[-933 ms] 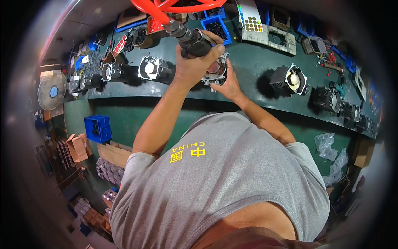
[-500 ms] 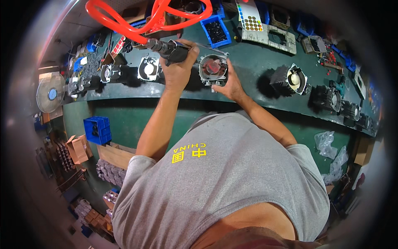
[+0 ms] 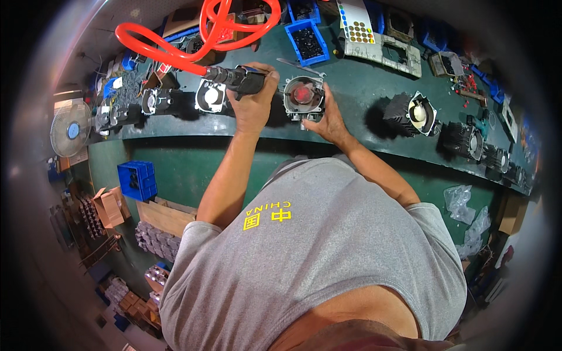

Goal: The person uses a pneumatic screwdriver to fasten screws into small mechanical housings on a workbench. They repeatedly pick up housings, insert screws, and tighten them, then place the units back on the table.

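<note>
My left hand (image 3: 254, 102) is closed around a black air tool (image 3: 249, 80), held above the bench. A metal coupling joins the tool to a red air hose (image 3: 161, 54). My right hand (image 3: 332, 120) grips the right and near sides of a round metal housing (image 3: 288, 105) with its mouth facing up. Inside the housing a round red patch shows; I cannot tell whether it is a part or light. Just behind the housing lies a wrench (image 3: 298, 66), partly hidden by it. The tool is left of the housing, apart from it.
Similar finned housings stand along the green bench (image 3: 351, 99): a pale-centred one (image 3: 211, 96) at left, a black one (image 3: 410, 114) at right. A blue bin (image 3: 307, 44) of small black parts sits behind. A fan (image 3: 72, 130) stands far left.
The red hose has shifted left, and the tool has moved slightly down. The red patch inside the housing looks brighter. My right hand has stayed on the housing.
</note>
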A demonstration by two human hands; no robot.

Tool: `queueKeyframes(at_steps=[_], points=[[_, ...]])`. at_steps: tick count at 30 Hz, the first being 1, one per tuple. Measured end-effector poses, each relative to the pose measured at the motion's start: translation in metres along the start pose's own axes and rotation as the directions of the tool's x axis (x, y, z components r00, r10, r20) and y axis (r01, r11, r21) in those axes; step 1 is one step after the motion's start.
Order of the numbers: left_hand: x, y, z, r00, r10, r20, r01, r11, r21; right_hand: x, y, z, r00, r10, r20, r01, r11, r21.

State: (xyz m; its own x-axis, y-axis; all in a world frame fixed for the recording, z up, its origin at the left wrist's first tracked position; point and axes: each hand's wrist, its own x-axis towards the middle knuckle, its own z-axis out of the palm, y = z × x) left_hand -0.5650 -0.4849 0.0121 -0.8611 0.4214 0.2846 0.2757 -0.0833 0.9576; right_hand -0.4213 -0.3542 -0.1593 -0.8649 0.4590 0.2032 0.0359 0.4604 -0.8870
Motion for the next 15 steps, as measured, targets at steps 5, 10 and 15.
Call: queueKeyframes(at_steps=[5, 10, 15], points=[[0.011, 0.004, 0.007, 0.980, -0.055, 0.191, 0.058, 0.998, -0.008, 0.000, -0.001, 0.000, 1.000, -0.011, -0.013, 0.011, 1.000, 0.005], [0.019, 0.007, 0.006, 0.913, -0.222, 0.343, 0.242, 0.970, -0.015, 0.001, -0.006, -0.004, 1.000, 0.025, 0.017, -0.025, 1.000, 0.010], [0.017, -0.009, 0.008, 0.949, -0.132, 0.285, 0.148, 0.988, -0.035, 0.000, -0.005, -0.004, 0.999, 0.038, 0.021, -0.038, 0.999, 0.012]])
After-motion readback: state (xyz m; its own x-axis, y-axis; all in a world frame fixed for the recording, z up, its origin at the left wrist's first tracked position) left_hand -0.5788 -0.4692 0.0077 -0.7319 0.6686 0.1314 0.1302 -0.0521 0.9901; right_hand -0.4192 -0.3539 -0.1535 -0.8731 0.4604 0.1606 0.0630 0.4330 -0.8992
